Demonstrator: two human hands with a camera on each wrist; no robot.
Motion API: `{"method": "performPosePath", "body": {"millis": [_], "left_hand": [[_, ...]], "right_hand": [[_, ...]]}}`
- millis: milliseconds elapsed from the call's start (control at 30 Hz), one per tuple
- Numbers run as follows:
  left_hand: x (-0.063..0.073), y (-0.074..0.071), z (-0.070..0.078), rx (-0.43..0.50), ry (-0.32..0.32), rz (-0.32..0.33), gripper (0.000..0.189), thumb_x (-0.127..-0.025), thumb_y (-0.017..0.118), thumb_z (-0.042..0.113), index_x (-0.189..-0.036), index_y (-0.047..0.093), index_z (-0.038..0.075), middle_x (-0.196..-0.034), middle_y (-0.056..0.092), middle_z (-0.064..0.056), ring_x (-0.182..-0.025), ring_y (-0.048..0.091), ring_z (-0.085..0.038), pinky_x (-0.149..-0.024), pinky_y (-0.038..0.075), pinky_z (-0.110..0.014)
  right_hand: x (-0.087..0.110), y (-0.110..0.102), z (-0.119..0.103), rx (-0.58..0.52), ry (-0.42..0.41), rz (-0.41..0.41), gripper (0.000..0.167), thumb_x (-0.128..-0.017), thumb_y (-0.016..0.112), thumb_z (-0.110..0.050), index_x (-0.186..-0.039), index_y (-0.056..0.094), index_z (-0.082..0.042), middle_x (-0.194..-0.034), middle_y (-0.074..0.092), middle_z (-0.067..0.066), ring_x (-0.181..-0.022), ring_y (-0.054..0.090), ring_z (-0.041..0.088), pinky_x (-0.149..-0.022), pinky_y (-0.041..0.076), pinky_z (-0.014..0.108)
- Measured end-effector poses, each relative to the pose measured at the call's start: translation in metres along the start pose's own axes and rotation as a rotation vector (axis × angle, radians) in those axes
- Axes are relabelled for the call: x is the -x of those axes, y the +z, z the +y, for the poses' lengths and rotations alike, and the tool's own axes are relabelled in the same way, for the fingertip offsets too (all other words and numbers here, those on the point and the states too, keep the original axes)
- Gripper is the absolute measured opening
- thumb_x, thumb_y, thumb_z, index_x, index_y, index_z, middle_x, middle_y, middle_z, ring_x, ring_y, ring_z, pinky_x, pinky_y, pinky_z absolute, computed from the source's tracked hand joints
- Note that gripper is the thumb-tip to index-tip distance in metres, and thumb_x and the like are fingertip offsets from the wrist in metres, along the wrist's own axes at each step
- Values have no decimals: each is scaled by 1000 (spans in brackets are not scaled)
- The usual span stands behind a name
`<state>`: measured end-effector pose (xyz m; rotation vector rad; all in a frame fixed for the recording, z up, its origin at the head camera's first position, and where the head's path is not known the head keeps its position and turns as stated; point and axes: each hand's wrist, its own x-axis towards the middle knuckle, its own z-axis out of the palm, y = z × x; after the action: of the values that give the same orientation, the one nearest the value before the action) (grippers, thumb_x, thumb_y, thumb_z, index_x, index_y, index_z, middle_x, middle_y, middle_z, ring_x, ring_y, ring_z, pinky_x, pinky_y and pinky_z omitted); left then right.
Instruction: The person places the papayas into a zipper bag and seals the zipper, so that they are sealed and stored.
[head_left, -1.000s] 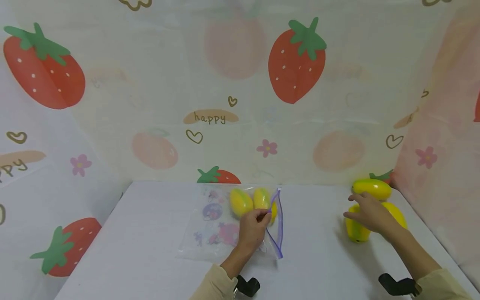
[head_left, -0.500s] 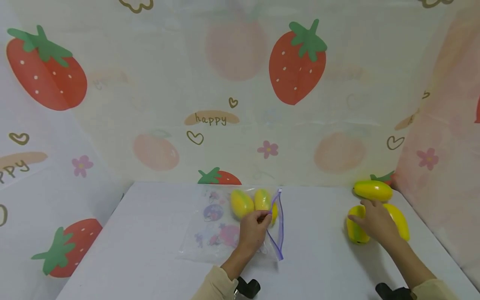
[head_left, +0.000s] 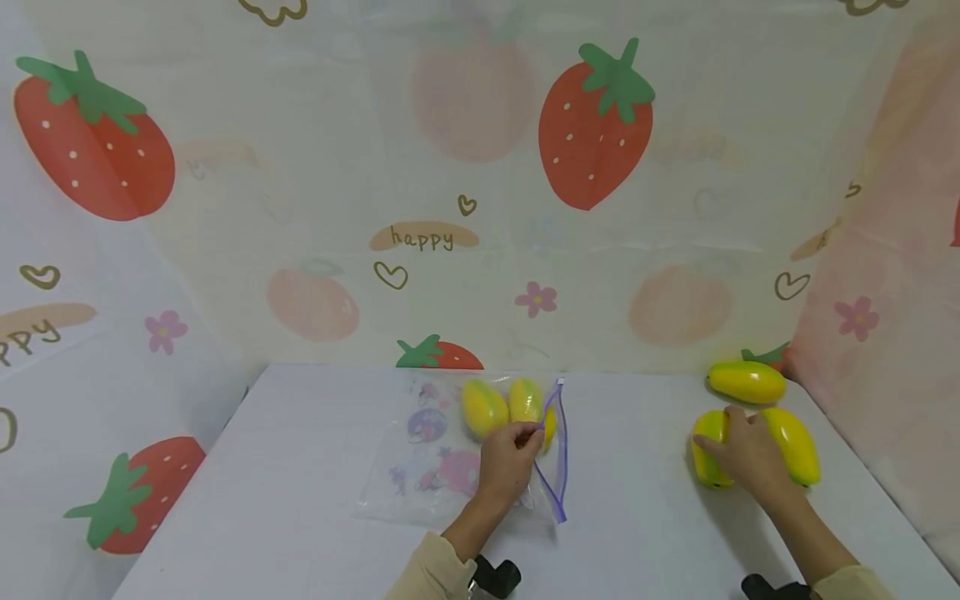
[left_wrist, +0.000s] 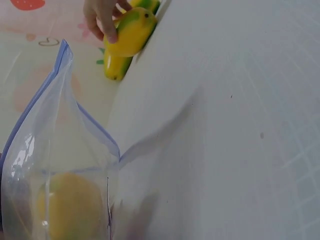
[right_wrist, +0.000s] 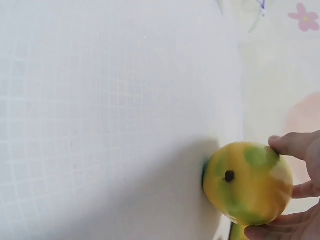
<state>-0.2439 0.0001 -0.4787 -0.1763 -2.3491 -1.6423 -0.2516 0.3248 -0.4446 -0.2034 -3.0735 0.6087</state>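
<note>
On the white worktop (head_left: pixel 300 500), the left hand (head_left: pixel 506 462) pinches the open rim of the clear bag (head_left: pixel 450 450) holding mangoes at 12 o'clock, while the right hand (head_left: pixel 750 454) curls around a mango (head_left: pixel 707 450) at 3 o'clock.

The near part of a mango (head_left: pixel 708 450) on the table is covered by the right hand (head_left: pixel 750 454), and part of a second mango (head_left: pixel 791 442) beside it is hidden too. In the right wrist view, that hand (right_wrist: pixel 295 200) is cut off by the right and bottom edges, so only fingertips are seen. A third fruit inside the clear zip bag (head_left: pixel 450 450) is mostly hidden behind the left hand (head_left: pixel 506 462). In the left wrist view, the fruit in the bag (left_wrist: pixel 70 205) is blurred and cut by the bottom edge. The printed pictures on the bag are too small to be made out.
</note>
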Motion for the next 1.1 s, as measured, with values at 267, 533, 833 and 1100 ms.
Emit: {"method": "performPosePath", "body": {"millis": [267, 533, 833, 1100], "left_hand": [[1, -1, 1, -1, 7, 2, 15, -89, 69, 15, -93, 75, 2, -81, 72, -7, -70, 56, -5, -67, 50, -18], [2, 0, 0, -9, -1, 1, 16, -89, 69, 15, -93, 75, 2, -81, 72, -6, -70, 56, -5, -67, 50, -18], [4, -1, 1, -15, -25, -17, 18, -92, 66, 19, -98, 75, 3, -86, 73, -5, -73, 56, -6, -70, 51, -17], [3, -1, 2, -4, -11, -9, 17, -91, 67, 16, -96, 75, 2, -85, 73, -6, -72, 56, -6, -68, 51, -18]], "right_hand": [[1, 0, -3, -20, -22, -4, 74, -90, 67, -29, -135, 31, 17, -120, 38, 45, -95, 50, 48, -74, 48, 49], [-1, 2, -1, -38, -17, -15, 76, -89, 68, -31, -137, 31, 16, -123, 36, 46, -99, 49, 49, -79, 48, 54], [-1, 3, 0, -69, -55, 2, 75, -87, 70, -31, -135, 35, 15, -124, 42, 45, -100, 48, 48, -81, 47, 55], [0, 5, -4, -113, -56, -10, 77, -87, 70, -36, -137, 36, 11, -126, 41, 44, -102, 47, 48, -88, 45, 60]]}}
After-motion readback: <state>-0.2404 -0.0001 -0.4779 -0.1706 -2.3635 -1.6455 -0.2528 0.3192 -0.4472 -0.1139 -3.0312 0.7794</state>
